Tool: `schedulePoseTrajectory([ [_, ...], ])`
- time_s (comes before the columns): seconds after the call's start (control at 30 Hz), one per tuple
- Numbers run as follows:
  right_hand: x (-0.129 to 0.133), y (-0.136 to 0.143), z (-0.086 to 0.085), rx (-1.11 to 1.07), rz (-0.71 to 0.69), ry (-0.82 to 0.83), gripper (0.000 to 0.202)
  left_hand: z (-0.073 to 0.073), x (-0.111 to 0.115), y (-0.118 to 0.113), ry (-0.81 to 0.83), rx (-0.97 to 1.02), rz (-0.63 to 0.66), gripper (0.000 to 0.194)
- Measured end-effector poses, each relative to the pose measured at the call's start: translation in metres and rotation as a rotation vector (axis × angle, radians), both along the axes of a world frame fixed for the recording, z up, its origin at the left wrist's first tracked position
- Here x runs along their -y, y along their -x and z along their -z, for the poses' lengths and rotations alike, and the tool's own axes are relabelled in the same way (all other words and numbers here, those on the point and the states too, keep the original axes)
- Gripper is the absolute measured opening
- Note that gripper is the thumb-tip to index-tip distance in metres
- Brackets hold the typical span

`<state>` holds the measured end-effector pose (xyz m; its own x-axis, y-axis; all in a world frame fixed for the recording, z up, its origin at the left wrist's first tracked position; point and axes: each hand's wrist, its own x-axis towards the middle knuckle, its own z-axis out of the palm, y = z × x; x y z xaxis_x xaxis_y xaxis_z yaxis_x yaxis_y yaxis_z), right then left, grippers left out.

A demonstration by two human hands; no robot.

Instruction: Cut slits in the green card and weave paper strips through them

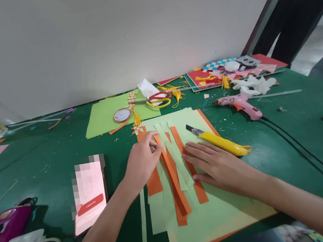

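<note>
Orange strip [174, 182] is pinched by left fingers [150, 135], right fingers [199, 152] flat, phone lettering [91, 204] illegible

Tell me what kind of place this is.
Probably a craft workspace: colored paper strips, a yellow utility knife and a pink glue gun on a green tabletop suggest it.

The left hand [143, 159] was curled, thumb below forefinger; the right hand [213, 162], palm down, extended its fingers toward the left.
</note>
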<state>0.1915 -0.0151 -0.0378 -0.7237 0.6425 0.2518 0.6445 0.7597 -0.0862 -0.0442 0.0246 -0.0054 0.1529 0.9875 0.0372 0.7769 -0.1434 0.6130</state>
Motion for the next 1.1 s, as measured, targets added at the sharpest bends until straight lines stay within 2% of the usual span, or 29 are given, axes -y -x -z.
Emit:
schedulePoseTrajectory([
  [0.17,-0.005,0.007,-0.003,0.008,-0.009,-0.010,0.043,0.002,0.002,0.000,0.074,0.145,0.044,0.034],
  [0.3,-0.006,0.008,-0.001,0.006,-0.001,-0.009,0.045,0.002,0.001,0.000,0.096,0.307,0.022,0.033],
  [0.5,-0.004,0.007,0.000,-0.094,-0.011,-0.024,0.039,-0.008,-0.004,-0.001,-0.043,0.831,-0.119,0.023],
  [0.6,-0.002,0.009,-0.010,-0.308,0.030,0.108,0.032,-0.008,-0.002,-0.003,-0.099,0.979,-0.128,0.024],
  [0.63,-0.001,0.009,-0.014,-0.400,0.060,0.214,0.031,-0.008,0.000,-0.006,-0.105,0.987,-0.122,0.025],
  [0.7,0.001,0.012,-0.022,-0.556,0.120,0.539,0.035,-0.006,0.004,-0.012,-0.107,0.949,-0.099,0.026],
  [0.77,0.004,0.015,-0.026,-0.630,0.152,0.846,0.036,-0.005,0.010,-0.018,-0.094,0.864,-0.069,0.027],
  [0.8,0.005,0.016,-0.027,-0.641,0.169,0.933,0.033,-0.004,0.012,-0.021,-0.086,0.840,-0.065,0.026],
  [0.93,0.009,0.021,-0.024,-0.638,0.242,0.980,0.022,-0.002,0.020,-0.029,-0.059,0.825,-0.063,0.024],
  [1.03,0.008,0.021,-0.021,-0.612,0.276,0.999,0.027,0.002,0.022,-0.030,-0.056,0.780,-0.030,0.024],
  [1.1,0.006,0.018,-0.019,-0.560,0.314,0.930,0.033,0.007,0.023,-0.031,-0.124,0.657,0.023,0.029],
])
